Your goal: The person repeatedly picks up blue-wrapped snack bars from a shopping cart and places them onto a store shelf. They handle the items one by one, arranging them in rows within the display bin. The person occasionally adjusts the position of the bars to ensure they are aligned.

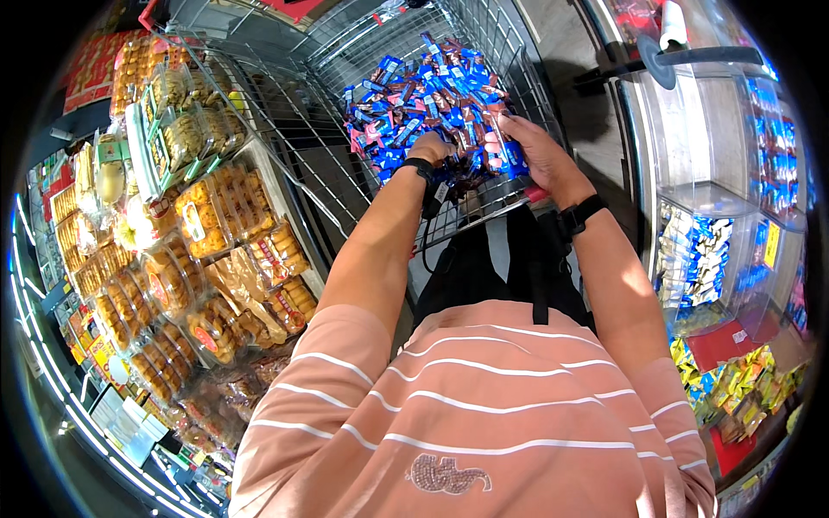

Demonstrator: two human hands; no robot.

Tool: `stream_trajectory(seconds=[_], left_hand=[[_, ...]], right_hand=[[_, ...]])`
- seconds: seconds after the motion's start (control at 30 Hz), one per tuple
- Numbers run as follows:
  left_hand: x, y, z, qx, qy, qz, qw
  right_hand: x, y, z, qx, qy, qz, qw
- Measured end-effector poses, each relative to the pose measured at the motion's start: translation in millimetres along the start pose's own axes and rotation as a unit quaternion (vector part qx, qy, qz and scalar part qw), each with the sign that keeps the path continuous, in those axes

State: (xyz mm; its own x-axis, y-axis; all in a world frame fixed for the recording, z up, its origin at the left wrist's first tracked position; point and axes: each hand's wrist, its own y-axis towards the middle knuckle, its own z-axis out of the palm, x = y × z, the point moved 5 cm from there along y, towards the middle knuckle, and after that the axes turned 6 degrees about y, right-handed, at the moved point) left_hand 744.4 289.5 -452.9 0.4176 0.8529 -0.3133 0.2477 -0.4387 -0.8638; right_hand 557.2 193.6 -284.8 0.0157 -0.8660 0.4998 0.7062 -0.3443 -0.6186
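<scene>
A large heap of small wrapped sweets [414, 90] in blue, brown and pink wrappers lies in a wire shopping cart [278, 123] before me. My left hand [432, 147] is at the near edge of the heap, its fingers partly hidden among the sweets. To its right, my right hand [534, 146] has its fingers at the heap's right side, touching wrapped pieces; whether it grips any is unclear. Near the cart's close end, dark wrappers lie below my hands, beside a small tag on a dark cord [442, 192]. Each wrist wears a black band.
Left of the cart stands a display of clear-packed cookies and pastries [223, 207]. On the right are clear plastic bins, one with white and blue wrapped sweets [693, 259], and yellow-wrapped sweets [745, 382] lower down. A dark-edged shelf runs close along the cart's right side.
</scene>
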Motion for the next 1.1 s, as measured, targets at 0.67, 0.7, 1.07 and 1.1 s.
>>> stream_trajectory(seconds=[0.67,0.7,1.07,1.1], left_hand=[[16.0,-39.4,-31.7,0.076,-0.128,-0.048,0.988],[12.1,-42.7,-38.1,0.081,-0.105,-0.018,0.991],[-21.9,-106.0,-63.5,-0.178,-0.216,0.227,0.933],[-29.0,-114.7,-64.4,-0.144,-0.275,0.233,0.922]], right_hand=[[-3.2,3.0,-4.9,0.014,0.019,-0.009,1.000],[-3.5,4.1,-5.7,0.015,0.018,-0.008,1.000],[-5.0,6.5,-6.0,0.008,0.011,-0.006,1.000],[-4.7,6.3,-7.9,0.004,0.010,-0.008,1.000]])
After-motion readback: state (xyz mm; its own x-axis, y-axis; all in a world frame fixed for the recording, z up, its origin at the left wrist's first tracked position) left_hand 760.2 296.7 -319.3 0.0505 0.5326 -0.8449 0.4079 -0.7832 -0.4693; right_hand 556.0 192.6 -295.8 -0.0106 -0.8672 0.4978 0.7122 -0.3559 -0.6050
